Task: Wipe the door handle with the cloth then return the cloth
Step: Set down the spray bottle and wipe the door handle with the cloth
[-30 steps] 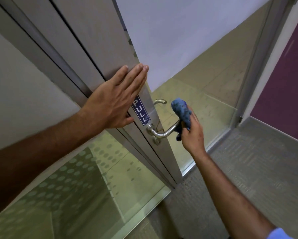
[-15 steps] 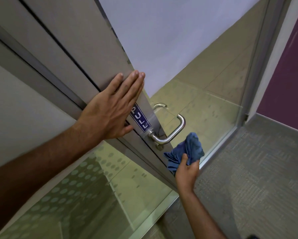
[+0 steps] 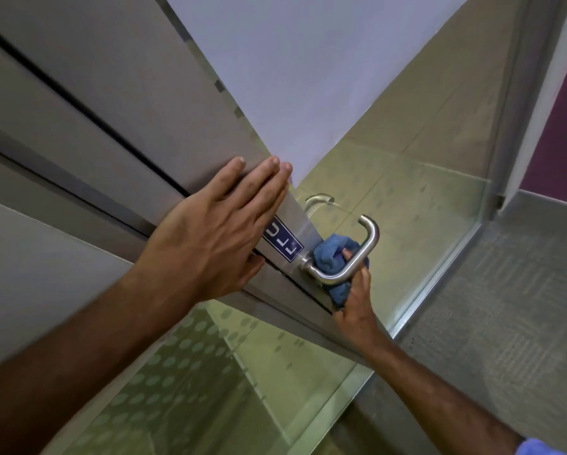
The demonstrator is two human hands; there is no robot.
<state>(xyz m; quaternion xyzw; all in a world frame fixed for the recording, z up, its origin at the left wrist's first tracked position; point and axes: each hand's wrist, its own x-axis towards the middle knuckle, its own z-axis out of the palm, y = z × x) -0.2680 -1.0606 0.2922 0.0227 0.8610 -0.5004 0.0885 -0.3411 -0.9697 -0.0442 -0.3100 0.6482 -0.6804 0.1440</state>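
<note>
The left hand (image 3: 209, 238) lies flat and open on the metal door stile (image 3: 164, 133), holding nothing, and partly covers the blue PULL sign (image 3: 283, 244). The right hand (image 3: 356, 303) grips the bunched blue cloth (image 3: 329, 257), pressed into the loop of the steel door handle (image 3: 357, 261), against its bar.

A blue sign (image 3: 283, 242), perhaps reading PULL, is on the door frame (image 3: 118, 93) above grey carpet (image 3: 505, 323).
</note>
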